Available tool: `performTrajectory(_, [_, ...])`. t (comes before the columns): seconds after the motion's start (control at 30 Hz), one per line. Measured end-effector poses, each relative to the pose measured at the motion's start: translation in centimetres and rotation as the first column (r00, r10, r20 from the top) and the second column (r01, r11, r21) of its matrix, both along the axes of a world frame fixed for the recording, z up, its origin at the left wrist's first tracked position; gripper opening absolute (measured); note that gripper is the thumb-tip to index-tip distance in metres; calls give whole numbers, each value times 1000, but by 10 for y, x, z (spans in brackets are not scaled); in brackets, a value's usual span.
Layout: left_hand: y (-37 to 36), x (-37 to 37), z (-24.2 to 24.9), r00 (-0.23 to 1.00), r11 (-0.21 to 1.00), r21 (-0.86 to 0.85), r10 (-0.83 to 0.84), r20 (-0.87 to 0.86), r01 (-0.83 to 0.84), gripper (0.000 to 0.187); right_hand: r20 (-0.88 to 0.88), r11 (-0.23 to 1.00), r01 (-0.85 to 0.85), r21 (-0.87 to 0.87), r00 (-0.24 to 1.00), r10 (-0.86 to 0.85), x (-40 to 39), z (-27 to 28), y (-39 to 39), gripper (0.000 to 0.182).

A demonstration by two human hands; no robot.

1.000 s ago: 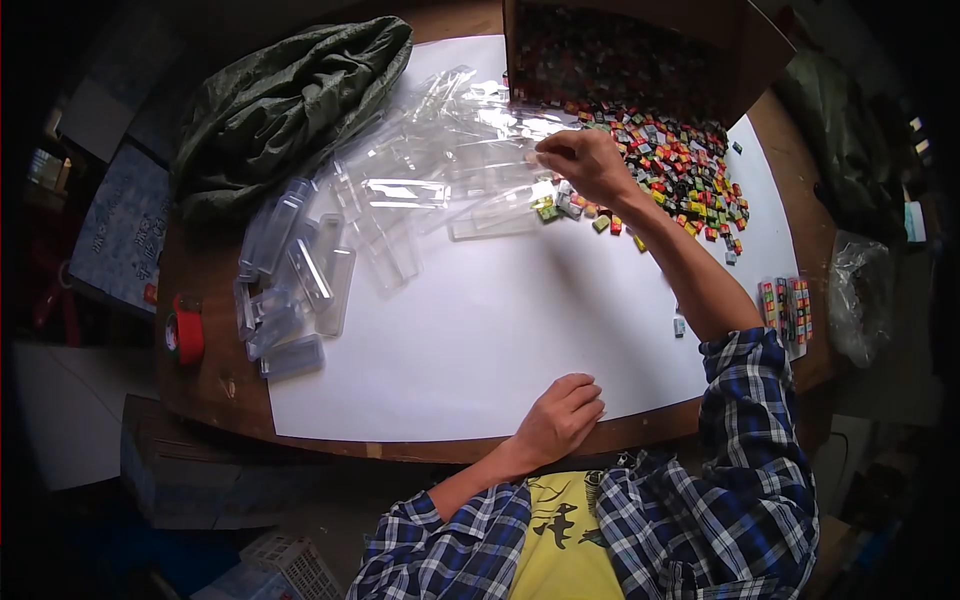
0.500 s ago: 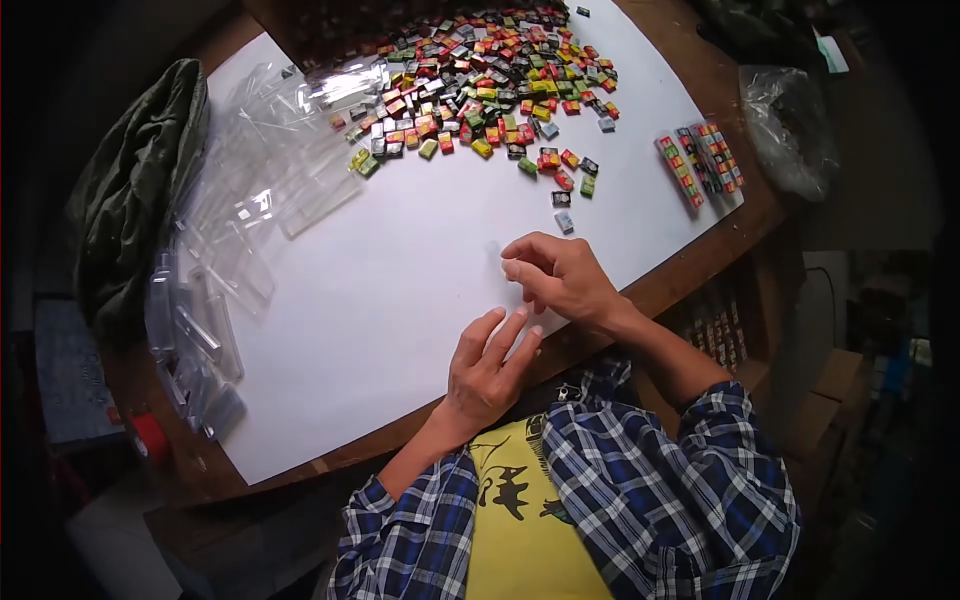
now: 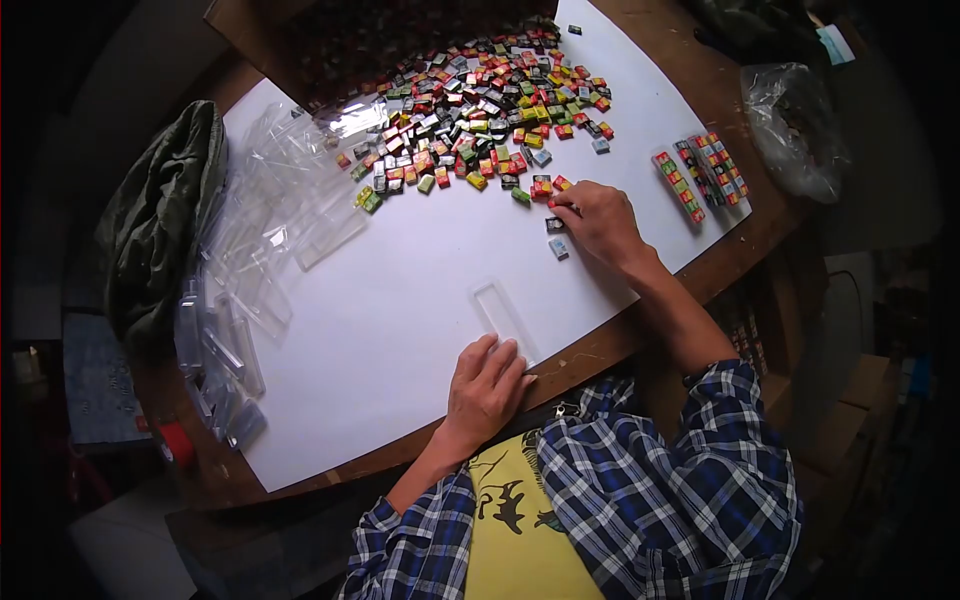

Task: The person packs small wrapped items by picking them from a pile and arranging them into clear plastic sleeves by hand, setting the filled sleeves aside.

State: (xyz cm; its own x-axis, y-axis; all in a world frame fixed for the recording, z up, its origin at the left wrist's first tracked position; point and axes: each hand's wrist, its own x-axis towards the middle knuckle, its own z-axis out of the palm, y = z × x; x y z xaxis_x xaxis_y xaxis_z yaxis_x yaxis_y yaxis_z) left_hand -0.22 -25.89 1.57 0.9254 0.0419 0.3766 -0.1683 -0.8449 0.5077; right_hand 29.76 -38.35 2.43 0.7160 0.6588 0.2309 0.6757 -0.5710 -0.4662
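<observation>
My left hand (image 3: 487, 385) lies at the table's near edge, fingers stretched and slightly apart over the near end of a clear plastic tray (image 3: 490, 300). This narrow tray lies flat on the white sheet and shows no blocks inside. Farther out, my right hand (image 3: 603, 225) pinches a small red block (image 3: 553, 203) between thumb and forefinger, beside the heap's front edge. A black block (image 3: 555, 225) and a pale grey-blue block (image 3: 558, 248) lie just left of that hand. Behind them spreads a large heap of small printed blocks (image 3: 470, 130) in red, yellow, green and black.
Clear plastic cases (image 3: 255, 230) pile up on the left, beside dark green cloth (image 3: 165, 200). Filled strips of blocks (image 3: 700, 175) stand at the right edge near a clear plastic bag (image 3: 795, 130). A cardboard box (image 3: 270, 35) is behind the heap; red tape (image 3: 177, 443) sits lower left.
My right hand has moved away from the tray and out to the loose blocks, where it now pinches a red one. My left hand has settled onto the tray's near end. The view has shifted slightly.
</observation>
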Motion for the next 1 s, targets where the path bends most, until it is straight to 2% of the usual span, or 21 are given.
performTrajectory(0.13, [1,4,3,1000,1000,-6,-28,3,28,36,2,992,-49,-113,999,49,2,9,-5,13])
performTrajectory(0.23, [1,4,3,999,999,-3,-54,7,54,35,-166,999,39,-1,985,-39,10,12,-6,13])
performTrajectory(0.4, [1,3,0,998,998,8,-64,18,64,34,-155,998,11,65,988,-1,29,7,-5,15])
performTrajectory(0.53, [4,6,1,997,997,-1,-71,33,71,29,-265,997,-40,-70,964,20,48,16,1,14])
performTrajectory(0.63, [1,1,-1,999,999,-18,-35,11,35,28,-61,970,-165,-176,986,156,45,12,2,15])
performTrajectory(0.67, [2,2,-3,999,999,-5,-41,16,41,28,-86,964,-190,-189,981,176,34,11,2,15])
performTrajectory(0.77, [2,1,-3,999,1000,5,-30,31,30,28,-40,959,-284,25,958,284,5,25,0,15])
performTrajectory(0.8, [3,1,-2,999,999,0,-34,27,34,27,-42,956,-291,25,955,292,-8,27,0,15])
performTrajectory(0.87, [4,1,-1,999,999,-3,-48,25,48,27,-11,877,-479,37,877,480,-42,31,4,18])
performTrajectory(0.93, [4,1,0,998,998,14,-59,19,59,28,-66,825,-565,30,822,565,-66,25,6,19])
performTrajectory(1.0, [4,2,0,997,997,20,-76,28,76,28,-40,800,-600,32,799,601,-81,15,7,20])
